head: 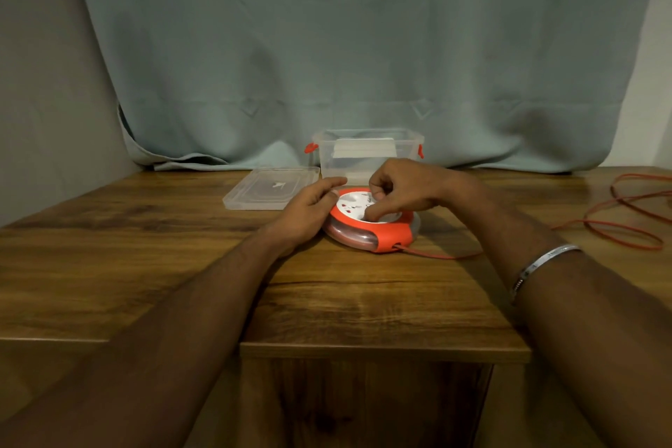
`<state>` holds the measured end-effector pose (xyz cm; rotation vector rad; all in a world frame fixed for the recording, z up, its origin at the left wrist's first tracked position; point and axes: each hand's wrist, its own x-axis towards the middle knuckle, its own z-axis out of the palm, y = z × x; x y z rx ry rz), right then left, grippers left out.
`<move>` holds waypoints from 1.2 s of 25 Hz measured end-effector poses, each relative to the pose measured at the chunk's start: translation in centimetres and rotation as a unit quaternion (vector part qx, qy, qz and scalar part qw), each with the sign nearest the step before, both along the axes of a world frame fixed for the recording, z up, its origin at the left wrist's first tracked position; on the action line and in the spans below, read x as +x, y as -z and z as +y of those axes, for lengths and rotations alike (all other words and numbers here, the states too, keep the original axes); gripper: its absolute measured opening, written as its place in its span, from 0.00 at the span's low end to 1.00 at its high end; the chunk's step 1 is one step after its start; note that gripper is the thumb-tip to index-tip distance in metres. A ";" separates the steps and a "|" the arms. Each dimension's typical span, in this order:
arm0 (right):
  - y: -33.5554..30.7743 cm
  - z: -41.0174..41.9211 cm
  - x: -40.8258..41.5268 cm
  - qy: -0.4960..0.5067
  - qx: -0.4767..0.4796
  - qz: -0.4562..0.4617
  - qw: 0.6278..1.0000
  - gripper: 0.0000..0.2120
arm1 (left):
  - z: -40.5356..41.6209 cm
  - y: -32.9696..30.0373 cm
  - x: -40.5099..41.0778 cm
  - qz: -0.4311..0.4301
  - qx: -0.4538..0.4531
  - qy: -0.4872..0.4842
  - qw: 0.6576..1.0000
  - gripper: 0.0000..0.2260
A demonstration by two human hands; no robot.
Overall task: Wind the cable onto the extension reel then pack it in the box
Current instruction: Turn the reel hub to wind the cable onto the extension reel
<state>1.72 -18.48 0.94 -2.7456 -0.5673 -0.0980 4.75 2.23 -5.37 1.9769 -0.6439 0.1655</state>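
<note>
A round red and white extension reel lies flat on the wooden table. My left hand rests against its left rim with the fingers fairly straight. My right hand sits on top of the reel's white face, fingers curled round its centre; what it pinches there is hidden. The red cable leaves the reel's front right and runs to loose loops at the far right of the table. A clear plastic box with red clips stands open just behind the reel.
The box's clear lid lies flat to the left of the box. A grey-green curtain hangs behind the table. A silver bangle is on my right wrist. The table's front edge steps back on both sides.
</note>
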 end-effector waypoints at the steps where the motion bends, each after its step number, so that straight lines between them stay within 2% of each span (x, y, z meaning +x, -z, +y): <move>1: 0.0 0.2 -0.1 0.007 -0.004 -0.004 1.000 0.17 | 0.1 0.1 0.2 -0.001 -0.004 0.000 1.000 0.17; 4: 0.2 0.7 -0.1 0.036 -0.018 -0.026 0.999 0.23 | 0.1 0.2 0.4 0.003 -0.005 0.003 1.000 0.17; 8: 0.4 1.5 0.0 0.029 -0.007 -0.050 0.998 0.24 | 0.1 0.2 0.5 0.003 -0.010 0.005 1.000 0.17; 11: -0.1 1.0 -0.1 0.007 0.017 -0.055 0.998 0.18 | 0.1 0.2 0.7 0.016 -0.013 0.003 1.000 0.18; 14: -0.7 0.1 -0.3 -0.021 0.037 -0.075 0.996 0.05 | 0.0 0.0 0.5 0.024 -0.017 0.000 1.000 0.18; 15: -0.8 0.0 -0.4 -0.026 0.036 -0.072 0.996 0.05 | 0.0 0.0 0.4 0.027 -0.017 0.001 0.999 0.18; 19: -0.8 -0.3 0.2 -0.016 0.008 -0.010 1.000 0.20 | 0.1 0.2 0.6 0.015 -0.015 0.022 1.000 0.18; 22: -0.6 -0.9 0.7 -0.008 0.035 0.039 0.999 0.25 | 0.2 0.1 0.6 0.013 -0.015 0.034 0.999 0.19; 25: -0.6 -1.2 0.5 -0.002 0.051 0.030 0.998 0.24 | 0.2 0.1 0.8 0.021 -0.019 0.029 0.999 0.19; 30: -0.4 -0.7 -0.1 -0.008 0.031 0.018 0.999 0.15 | 0.1 0.2 0.7 0.026 -0.019 0.013 0.999 0.19</move>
